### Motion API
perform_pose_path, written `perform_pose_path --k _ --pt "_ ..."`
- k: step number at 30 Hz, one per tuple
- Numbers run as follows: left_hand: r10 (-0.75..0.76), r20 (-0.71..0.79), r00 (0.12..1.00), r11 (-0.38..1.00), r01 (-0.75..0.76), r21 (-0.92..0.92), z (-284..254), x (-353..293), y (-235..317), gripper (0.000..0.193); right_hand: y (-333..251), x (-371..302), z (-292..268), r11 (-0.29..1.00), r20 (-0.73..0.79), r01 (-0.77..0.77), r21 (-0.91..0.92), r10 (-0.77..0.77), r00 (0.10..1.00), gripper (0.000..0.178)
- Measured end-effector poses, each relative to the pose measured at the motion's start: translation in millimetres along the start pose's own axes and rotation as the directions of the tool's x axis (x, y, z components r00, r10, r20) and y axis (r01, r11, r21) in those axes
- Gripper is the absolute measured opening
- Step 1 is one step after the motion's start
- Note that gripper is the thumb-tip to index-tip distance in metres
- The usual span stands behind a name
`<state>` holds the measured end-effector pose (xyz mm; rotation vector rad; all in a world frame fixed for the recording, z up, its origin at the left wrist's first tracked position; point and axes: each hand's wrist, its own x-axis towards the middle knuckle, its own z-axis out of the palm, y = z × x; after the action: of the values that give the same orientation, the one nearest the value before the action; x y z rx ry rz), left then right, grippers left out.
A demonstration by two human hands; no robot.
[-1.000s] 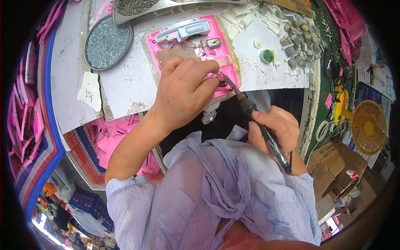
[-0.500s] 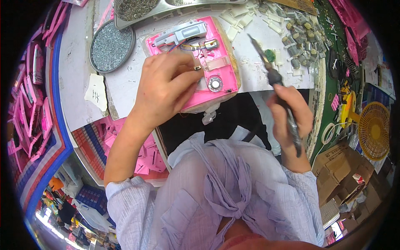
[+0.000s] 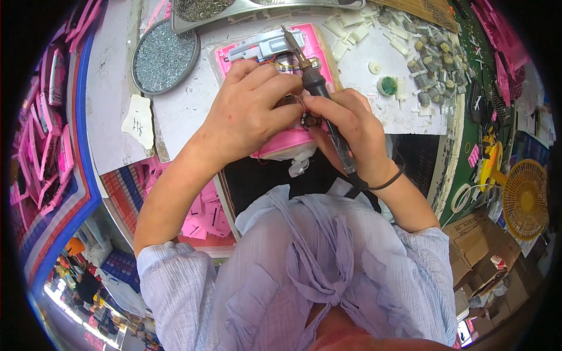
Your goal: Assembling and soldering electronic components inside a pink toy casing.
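A pink plastic housing [image 3: 319,44] lies face down on the bench, with a grey-white plastic assembly [image 3: 272,45] and thin coloured wires inside it. My left hand [image 3: 249,111] bends over its left half, thumb and fingers pinched together; what sits between them is too small to make out. In my right hand [image 3: 363,126] is a soldering iron [image 3: 319,88], its tip pointing away over the housing. My right fingers nearly meet the left ones beside a small dark round part [image 3: 310,120]. Both hands cover much of the housing.
A round dish of screws [image 3: 165,57] stands left, below a metal tray [image 3: 246,13] of small parts. At right are a green round pot [image 3: 387,86], white plastic pieces [image 3: 351,26] and a heap of small grey motors [image 3: 436,70]. Pink parts [image 3: 202,219] fill a bin below.
My right hand has swung left with the soldering iron, from beside the housing to over it, close to my left hand. The left hand stays pinched over the housing.
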<state>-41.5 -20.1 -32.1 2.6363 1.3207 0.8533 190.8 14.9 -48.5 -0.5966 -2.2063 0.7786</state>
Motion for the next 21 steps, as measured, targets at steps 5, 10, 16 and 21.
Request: perform_pose_path --k 5,10,16,21 --pt "0.002 -0.024 1.0 0.999 -0.004 -0.049 4.6 -1.2 -1.8 0.021 0.0 -2.6 3.8 1.0 -0.042 -0.005 0.012 0.005 0.999 0.058" --pt "0.002 -0.021 1.0 0.998 -0.004 -0.068 2.9 -3.2 -0.5 0.021 -4.6 -2.5 5.1 1.0 -0.128 -0.002 -0.017 0.0 0.992 0.061" --pt "-0.029 -0.019 0.999 1.0 0.03 0.006 5.7 0.2 1.5 0.024 -6.2 0.7 -0.7 0.996 -0.157 0.01 -0.087 -0.024 0.987 0.063" --pt "0.0 -0.008 1.0 0.999 0.0 0.038 6.4 3.2 2.3 0.022 -5.9 -3.7 -1.9 0.999 -0.14 -0.029 -0.046 0.023 0.99 0.064"
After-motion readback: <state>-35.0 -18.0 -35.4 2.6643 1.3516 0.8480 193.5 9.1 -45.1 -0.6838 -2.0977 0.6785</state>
